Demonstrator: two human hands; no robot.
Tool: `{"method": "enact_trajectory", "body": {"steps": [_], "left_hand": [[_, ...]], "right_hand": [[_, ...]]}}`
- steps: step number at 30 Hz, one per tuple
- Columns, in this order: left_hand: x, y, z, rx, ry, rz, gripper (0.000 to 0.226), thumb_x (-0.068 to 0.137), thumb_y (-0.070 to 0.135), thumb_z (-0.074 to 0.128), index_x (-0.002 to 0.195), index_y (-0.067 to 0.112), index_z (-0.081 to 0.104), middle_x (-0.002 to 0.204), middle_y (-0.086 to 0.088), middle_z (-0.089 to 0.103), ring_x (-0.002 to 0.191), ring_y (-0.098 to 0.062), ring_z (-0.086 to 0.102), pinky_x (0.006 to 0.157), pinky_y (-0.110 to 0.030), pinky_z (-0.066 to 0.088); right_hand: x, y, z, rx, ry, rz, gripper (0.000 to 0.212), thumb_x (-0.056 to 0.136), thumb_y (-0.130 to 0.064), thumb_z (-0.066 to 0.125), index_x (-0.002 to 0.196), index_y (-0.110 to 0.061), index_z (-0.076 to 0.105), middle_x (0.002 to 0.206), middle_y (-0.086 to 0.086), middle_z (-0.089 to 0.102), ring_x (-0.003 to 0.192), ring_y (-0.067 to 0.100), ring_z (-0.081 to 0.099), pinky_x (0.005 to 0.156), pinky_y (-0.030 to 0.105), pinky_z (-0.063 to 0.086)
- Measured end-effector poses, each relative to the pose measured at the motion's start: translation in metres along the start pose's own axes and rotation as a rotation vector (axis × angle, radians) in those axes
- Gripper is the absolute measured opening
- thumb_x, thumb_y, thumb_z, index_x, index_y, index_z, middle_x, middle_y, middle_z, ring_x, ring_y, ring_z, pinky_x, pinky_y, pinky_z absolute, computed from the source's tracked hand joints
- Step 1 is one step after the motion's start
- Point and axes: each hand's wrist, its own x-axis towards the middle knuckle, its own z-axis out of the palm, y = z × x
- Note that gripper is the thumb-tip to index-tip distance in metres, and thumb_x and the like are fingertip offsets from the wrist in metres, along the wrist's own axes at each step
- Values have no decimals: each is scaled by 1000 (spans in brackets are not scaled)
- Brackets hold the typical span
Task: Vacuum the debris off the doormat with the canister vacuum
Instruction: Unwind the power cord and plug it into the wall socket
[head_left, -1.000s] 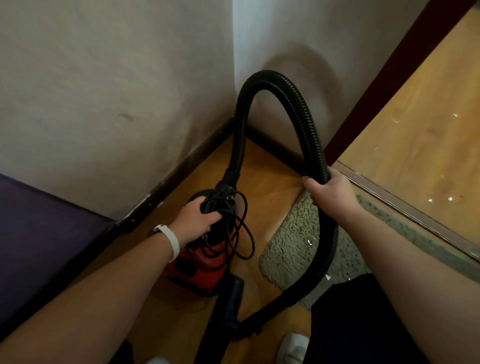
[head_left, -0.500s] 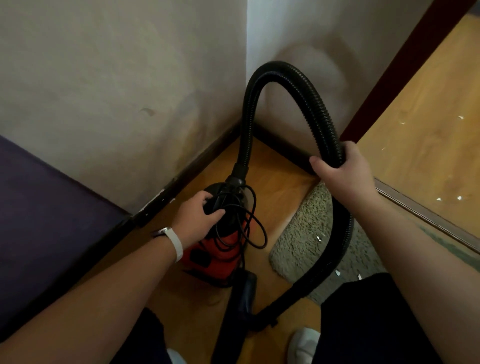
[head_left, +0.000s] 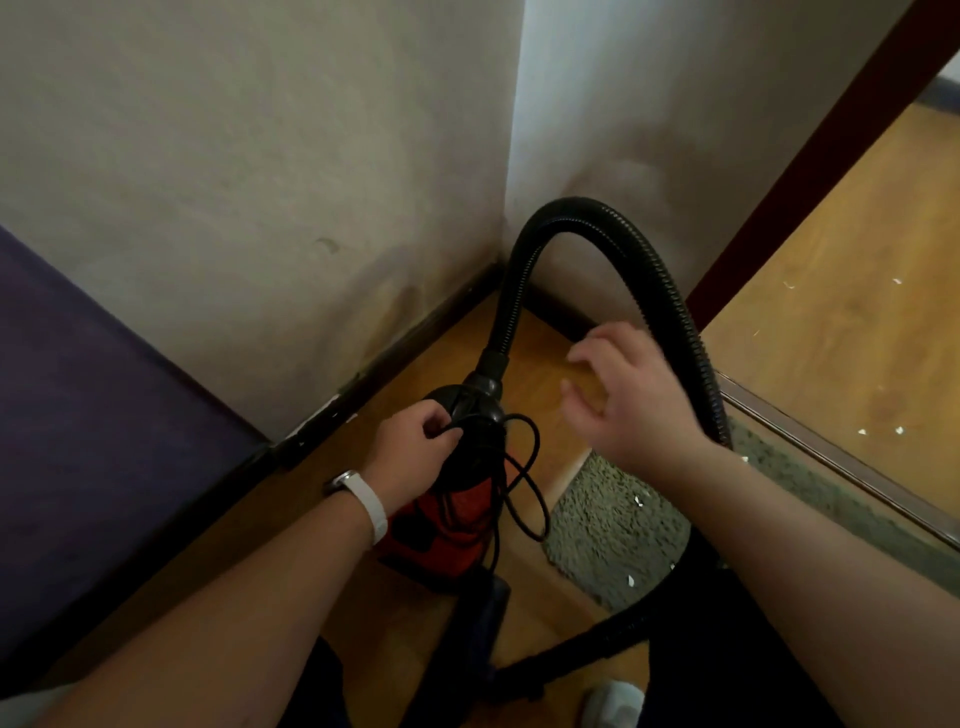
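Two jobs seem to come first: free the cord, then plug in. Doormat (head_left: 613, 519) lies at 4 o'clock from the canister vacuum (head_left: 441, 530), whose hose (head_left: 670, 296) arches up at 1 o'clock. Left grip (head_left: 410, 457) curls round the cord (head_left: 530, 499) atop the canister; right grip (head_left: 639, 400) hangs open and empty beside the hose. Unwind loop by loop, steadying the canister and keeping slack off the white debris (head_left: 637, 500).

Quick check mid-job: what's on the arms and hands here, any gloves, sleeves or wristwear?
No gloves on the left hand or the right hand, and both forearms are bare with no sleeves in view. The left wrist carries a white wristband with a small watch-like face on it.
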Motion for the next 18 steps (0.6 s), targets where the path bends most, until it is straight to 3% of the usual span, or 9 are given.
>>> {"method": "enact_trajectory", "body": {"steps": [4, 8, 12, 15, 18], "left_hand": [[-7, 8, 0, -206, -46, -13, 14, 93, 21, 70, 82, 13, 64, 76, -6, 67, 69, -16, 64, 62, -26, 51], [-15, 16, -11, -404, -66, -32, 9, 93, 19, 69, 87, 14, 65, 72, -1, 66, 67, -8, 65, 63, -23, 53], [-24, 19, -28, -551, -16, -43, 7, 92, 14, 69, 87, 12, 66, 73, 1, 69, 70, -10, 68, 60, -19, 53], [-27, 18, -40, -594, 46, -22, 12, 91, 10, 70, 81, 11, 64, 62, 6, 65, 58, -6, 63, 54, -18, 49], [-24, 14, -54, -611, 112, -23, 19, 93, 4, 66, 76, 10, 60, 47, 13, 55, 43, 2, 49, 46, -12, 39]], "right_hand": [[6, -13, 33, 176, -376, 145, 40, 93, -40, 62, 128, -22, 55, 120, -7, 48, 114, 12, 48, 85, 23, 40], [13, -12, 61, 235, -639, 219, 55, 92, -49, 61, 138, -25, 45, 128, -3, 48, 121, 18, 45, 95, 30, 41], [19, -18, 73, 340, -752, 221, 34, 93, -49, 59, 114, -22, 61, 109, -3, 60, 103, 18, 58, 86, 36, 51], [23, -27, 76, 429, -843, 263, 26, 95, -43, 59, 98, -17, 64, 94, 2, 66, 86, 21, 64, 76, 38, 52], [25, -34, 83, 469, -866, 254, 22, 94, -32, 60, 95, -10, 65, 93, 12, 67, 85, 30, 64, 68, 36, 46]]}}
